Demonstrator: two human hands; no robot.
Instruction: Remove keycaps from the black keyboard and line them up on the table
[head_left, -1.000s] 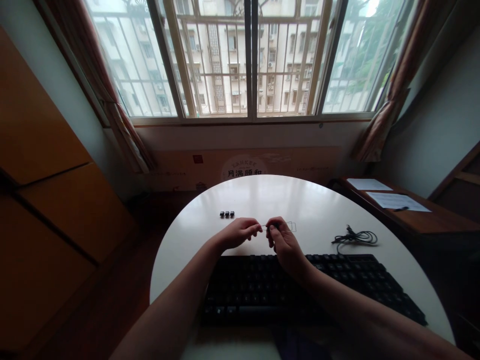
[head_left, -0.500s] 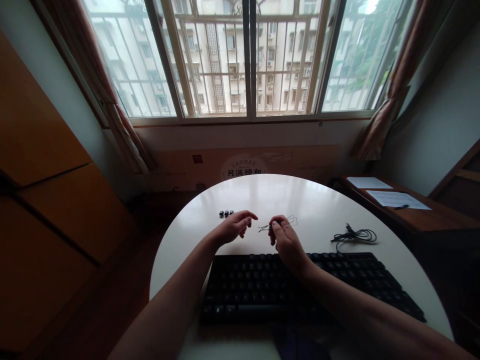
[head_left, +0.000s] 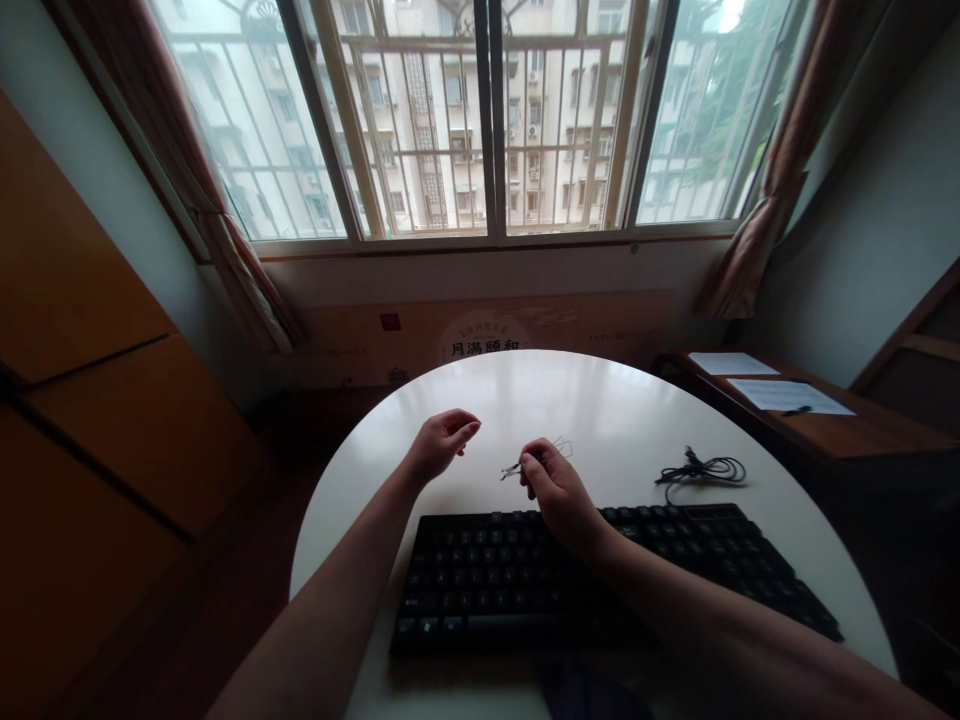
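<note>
My right hand (head_left: 551, 478) is closed round a wire keycap puller (head_left: 511, 469). The puller's hooked tips point left, and thin wire loops stick out behind the knuckles. Below that hand lies a black keyboard (head_left: 487, 575), its long side towards me, partly covered by my right forearm. My left hand (head_left: 444, 443) is above the table to the left, thumb and fingers drawn together. Whether anything is pinched in it cannot be made out. The small black keycaps seen earlier are hidden behind this hand.
A coiled black cable (head_left: 701, 468) lies behind the keyboard on the right of the round white table (head_left: 360, 470). Papers (head_left: 791, 396) and a pen rest on a wooden side table (head_left: 885, 430). A barred window and curtains are beyond.
My left hand has moved left over the row of keycaps, and its stretched fingers have drawn together. My right hand, still holding the keycap puller, has shifted slightly left.
</note>
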